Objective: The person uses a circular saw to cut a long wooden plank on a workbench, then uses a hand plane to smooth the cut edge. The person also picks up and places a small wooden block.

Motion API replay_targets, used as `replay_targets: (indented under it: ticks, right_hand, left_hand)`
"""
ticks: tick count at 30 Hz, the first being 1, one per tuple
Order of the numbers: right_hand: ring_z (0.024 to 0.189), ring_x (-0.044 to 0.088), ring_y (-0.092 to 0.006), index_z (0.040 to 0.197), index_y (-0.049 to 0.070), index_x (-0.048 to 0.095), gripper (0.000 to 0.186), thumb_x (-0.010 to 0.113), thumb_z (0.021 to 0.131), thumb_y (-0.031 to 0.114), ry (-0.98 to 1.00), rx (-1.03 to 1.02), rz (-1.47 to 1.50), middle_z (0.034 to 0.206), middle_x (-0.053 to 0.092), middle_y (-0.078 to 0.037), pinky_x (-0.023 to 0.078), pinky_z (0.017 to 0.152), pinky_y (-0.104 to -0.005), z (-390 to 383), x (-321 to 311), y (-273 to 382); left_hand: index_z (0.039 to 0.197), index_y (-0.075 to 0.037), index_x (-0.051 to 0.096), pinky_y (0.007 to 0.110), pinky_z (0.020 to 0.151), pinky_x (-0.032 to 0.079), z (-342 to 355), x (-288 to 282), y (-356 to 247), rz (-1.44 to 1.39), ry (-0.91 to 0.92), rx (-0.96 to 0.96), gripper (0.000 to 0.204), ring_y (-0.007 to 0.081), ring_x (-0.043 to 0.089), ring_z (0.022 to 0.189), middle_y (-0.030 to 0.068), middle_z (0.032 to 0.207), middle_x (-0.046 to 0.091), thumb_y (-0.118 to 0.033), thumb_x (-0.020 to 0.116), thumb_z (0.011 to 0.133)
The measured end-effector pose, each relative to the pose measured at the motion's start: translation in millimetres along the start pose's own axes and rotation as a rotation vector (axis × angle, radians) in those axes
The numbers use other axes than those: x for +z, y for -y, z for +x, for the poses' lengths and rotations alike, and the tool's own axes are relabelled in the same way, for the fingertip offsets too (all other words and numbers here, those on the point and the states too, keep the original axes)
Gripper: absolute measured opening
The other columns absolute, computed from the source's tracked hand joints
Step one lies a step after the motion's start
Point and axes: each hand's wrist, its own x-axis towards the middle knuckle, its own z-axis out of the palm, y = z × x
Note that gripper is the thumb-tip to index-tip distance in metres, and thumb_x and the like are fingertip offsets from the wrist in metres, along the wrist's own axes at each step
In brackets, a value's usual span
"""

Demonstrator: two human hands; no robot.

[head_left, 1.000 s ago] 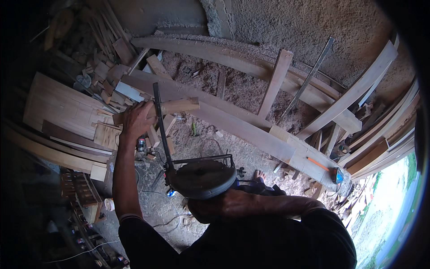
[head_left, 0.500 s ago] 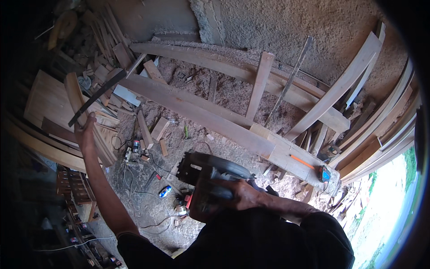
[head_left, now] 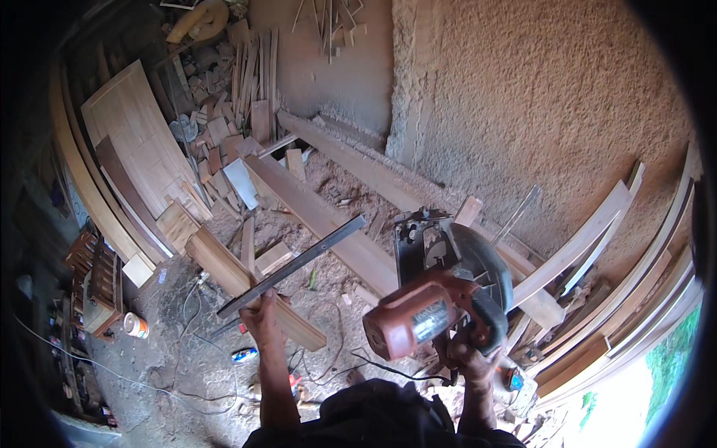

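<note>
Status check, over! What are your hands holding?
Left hand grips long dark metal bar. Right hand grips orange circular saw. Wood planks below.

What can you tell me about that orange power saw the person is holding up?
The orange circular saw has an orange motor housing, a dark round blade guard and a dark flat base plate at its upper left. It is held up, tilted, above the sawdust-strewn floor. Only the right hand touches it, gripping its handle from below.
</note>
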Motion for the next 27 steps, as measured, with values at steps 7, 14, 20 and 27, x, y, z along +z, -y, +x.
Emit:
replay_targets:
  ticks: [7, 14, 20, 27]
  right_hand:
    - [0.06, 0.06, -0.0124, 0.124, -0.009, 0.057, 0.055, 0.08, 0.078, 0.011, -0.035, -0.28, 0.181, 0.076, 0.063, -0.006, 0.05, 0.052, -0.0278, 16, -52, 49]
    - [0.058, 0.059, -0.0129, 0.126, -0.01, 0.055, 0.059, 0.081, 0.077, 0.011, -0.078, -0.386, 0.196, 0.074, 0.062, -0.005, 0.048, 0.05, -0.0278, -3, -100, 82]
    - [0.056, 0.058, -0.0133, 0.128, -0.011, 0.053, 0.062, 0.082, 0.077, 0.011, -0.087, -0.38, 0.237, 0.073, 0.061, -0.005, 0.047, 0.049, -0.0278, -14, -125, 81]
    - [0.053, 0.057, -0.0138, 0.13, -0.012, 0.051, 0.066, 0.083, 0.077, 0.012, -0.041, -0.349, 0.289, 0.071, 0.059, -0.005, 0.046, 0.047, -0.0278, -13, -132, 71]
  left_hand:
    - [0.113, -0.003, 0.058, 0.034, 0.063, 0.06, -29, 21, -20, -0.071, 0.008, 0.003, 0.03, 0.0156, 0.063, 0.076, 0.0074, 0.093, 0.065, -0.013, 0.076, 0.091]
    - [0.118, -0.005, 0.054, 0.036, 0.062, 0.06, -82, 61, -28, -0.118, 0.107, 0.12, 0.033, 0.0203, 0.068, 0.076, 0.0101, 0.099, 0.066, -0.023, 0.071, 0.096]
    - [0.119, -0.007, 0.056, 0.041, 0.062, 0.061, -112, 92, -24, -0.187, 0.283, 0.164, 0.031, 0.0233, 0.069, 0.078, 0.0114, 0.104, 0.066, -0.027, 0.067, 0.099]
    - [0.11, -0.004, 0.063, 0.037, 0.062, 0.06, -143, 130, -20, -0.12, 0.327, 0.19, 0.027, 0.0186, 0.068, 0.074, 0.0086, 0.096, 0.067, -0.027, 0.069, 0.098]
